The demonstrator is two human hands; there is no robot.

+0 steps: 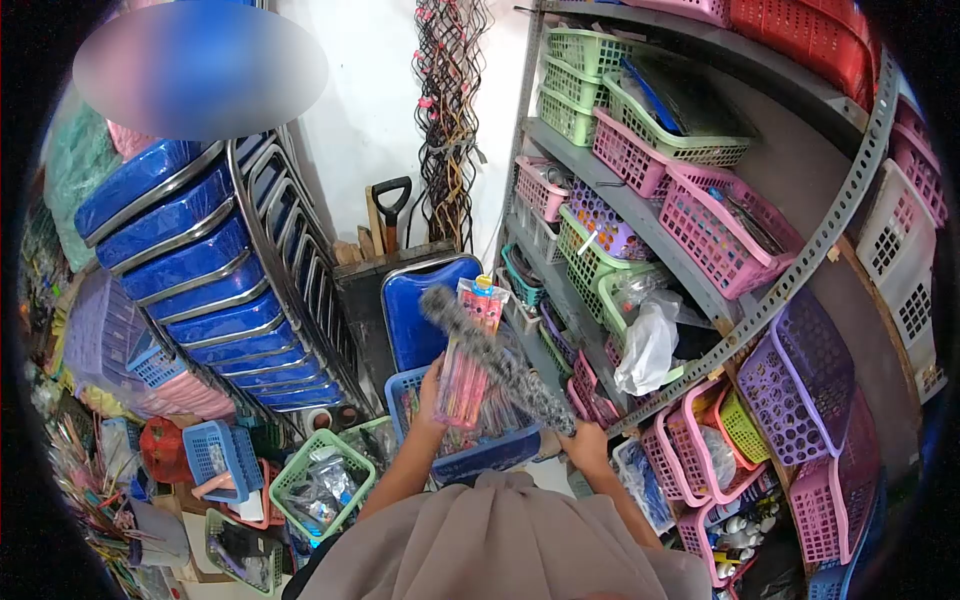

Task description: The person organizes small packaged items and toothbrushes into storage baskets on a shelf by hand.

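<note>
My left hand (430,396) is closed on the side of a clear plastic pack (461,392) with long pink and red pieces in it and a yellow top; their exact kind I cannot make out. A grey fluffy duster (505,362) slants across the front of the pack. Its lower end is in my right hand (586,442), which is wrapped round it. Beneath both hands stands a blue basket (487,461) filled with packaged items, partly hidden by the pack and the duster.
Stacked blue chairs (205,270) rise at the left. A grey metal shelf (675,245) with pink and green baskets runs along the right. Behind the blue basket is a blue chair (415,310). A green basket (360,455) of plastic-wrapped items stands low left.
</note>
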